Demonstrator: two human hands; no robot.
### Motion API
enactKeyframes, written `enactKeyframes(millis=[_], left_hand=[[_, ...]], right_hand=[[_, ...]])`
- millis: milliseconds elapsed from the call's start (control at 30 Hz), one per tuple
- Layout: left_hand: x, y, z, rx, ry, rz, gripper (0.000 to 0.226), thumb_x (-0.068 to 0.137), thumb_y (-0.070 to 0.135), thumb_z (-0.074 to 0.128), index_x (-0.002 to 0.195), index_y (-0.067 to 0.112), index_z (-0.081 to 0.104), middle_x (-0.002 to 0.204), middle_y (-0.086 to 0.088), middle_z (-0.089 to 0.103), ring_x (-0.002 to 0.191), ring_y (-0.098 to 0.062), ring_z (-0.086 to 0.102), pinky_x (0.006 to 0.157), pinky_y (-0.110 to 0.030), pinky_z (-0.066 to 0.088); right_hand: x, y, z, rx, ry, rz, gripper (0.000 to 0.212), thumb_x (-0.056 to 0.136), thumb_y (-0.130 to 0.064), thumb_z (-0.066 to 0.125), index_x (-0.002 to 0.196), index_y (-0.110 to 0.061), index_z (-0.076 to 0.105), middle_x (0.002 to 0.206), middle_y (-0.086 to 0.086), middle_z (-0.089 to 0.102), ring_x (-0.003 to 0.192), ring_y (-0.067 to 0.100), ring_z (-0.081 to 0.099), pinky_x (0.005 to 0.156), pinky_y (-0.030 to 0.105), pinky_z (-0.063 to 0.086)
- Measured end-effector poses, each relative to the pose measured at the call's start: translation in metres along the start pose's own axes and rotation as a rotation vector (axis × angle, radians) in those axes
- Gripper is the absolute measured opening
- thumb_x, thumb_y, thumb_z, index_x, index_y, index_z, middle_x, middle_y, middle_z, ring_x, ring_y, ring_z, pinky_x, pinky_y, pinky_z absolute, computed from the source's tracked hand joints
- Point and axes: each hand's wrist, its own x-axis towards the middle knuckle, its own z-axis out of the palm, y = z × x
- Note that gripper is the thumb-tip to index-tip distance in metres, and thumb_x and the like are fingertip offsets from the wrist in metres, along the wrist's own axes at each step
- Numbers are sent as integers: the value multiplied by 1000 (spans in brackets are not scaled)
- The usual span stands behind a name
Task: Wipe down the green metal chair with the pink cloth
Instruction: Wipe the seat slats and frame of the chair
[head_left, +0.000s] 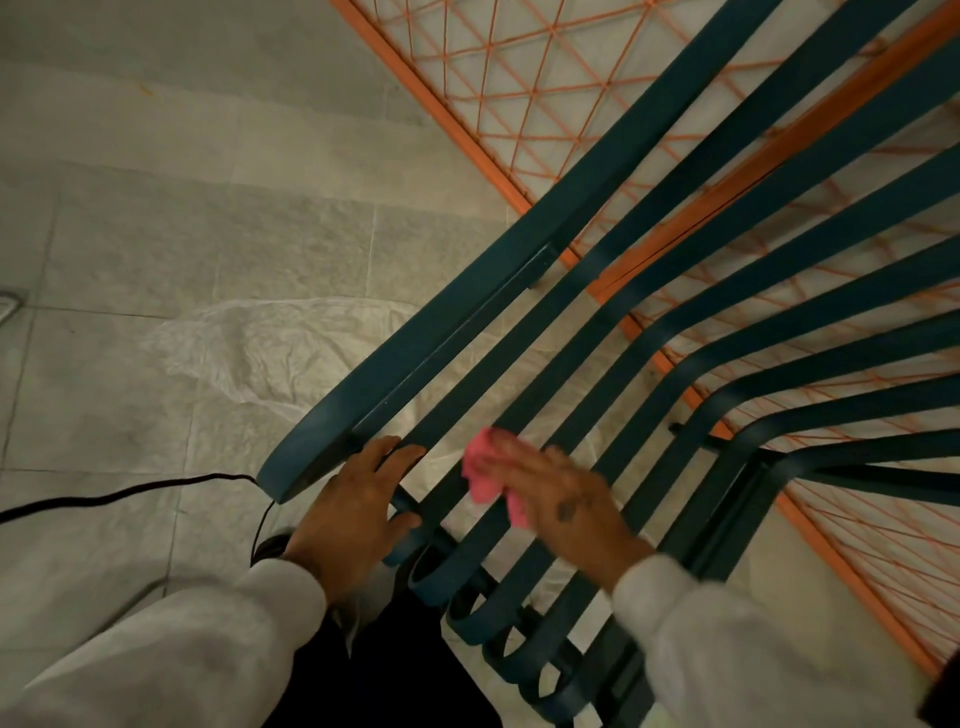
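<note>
Wiping hand (right): the right hand (558, 499) lies palm down on the seat slats, fingers nearly straight and close together. It presses the pink cloth (491, 475) against the metal. The thumb is hidden and the hand is blurred, so a pinch on the cloth cannot be confirmed.
Pink cloth: bunched under the right fingers. One fold shows past the fingertips and another hangs along the thumb side of the hand. It sits on the slats near the seat's front edge, between the two hands.
Bracing hand (left): the left hand (358, 499) holds the seat's front edge just beside the armrest (415, 353). The fingertips curl over the outermost slat and the thumb hooks against the rolled slat end below.
Green metal chair (571, 332): the seat is made of long, flat, parallel slats. At the front edge they roll under into loops, and at the far end they bend upward. The broad armrest runs along the seat's left edge with a rounded front tip.
Sleeves: both forearms are covered by light-coloured sleeves (727, 649) up to the wrists.
Orange mesh panel (545, 78): an orange-framed panel of crossed wire, seen beyond and through the slats.
Plastic sheet (260, 353): crumpled, translucent, spread on the floor under the chair's left side.
Black cable (130, 493): runs across the floor from the left picture edge to the armrest tip.
Floor (156, 208): pale, marbled tiles with thin joints.
</note>
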Motion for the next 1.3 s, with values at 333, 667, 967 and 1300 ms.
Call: enactKeyframes(millis=[333, 667, 967, 1300], left_hand=[[-1, 1, -2, -2, -7, -12, 78, 81, 36, 72, 144, 36, 26, 155, 5, 22, 140, -24, 33, 110, -39, 35], [-5, 9, 4, 208, 79, 93, 70, 84, 38, 67, 144, 32, 31, 159, 0, 13, 145, -26, 19, 115, -41, 25], [0, 33, 18, 311, 35, 110, 81, 78, 55, 66, 144, 34, 25, 161, -5, -4, 148, -31, -8, 118, -52, 12], [10, 42, 16, 403, 56, 137, 82, 77, 54, 68, 144, 32, 27, 160, -7, 0, 148, -30, -3, 116, -49, 15]], right_hand=[[46, 53, -36, 150, 219, 542, 34, 99, -22, 53, 132, -26, 56, 117, -10, 58, 105, 6, 58, 107, 37, 42], [-33, -46, 45, 474, 75, 373, 41, 98, -14, 54, 131, -38, 58, 146, -23, 40, 120, 4, 55, 106, 32, 46], [-32, 51, -22, 450, 290, 627, 37, 99, -16, 51, 129, -37, 60, 140, -19, 47, 116, 0, 54, 94, 16, 50], [-70, -26, 52, 268, 49, 253, 47, 86, -11, 69, 130, -24, 62, 147, -12, 45, 140, 14, 38, 109, 39, 42]])
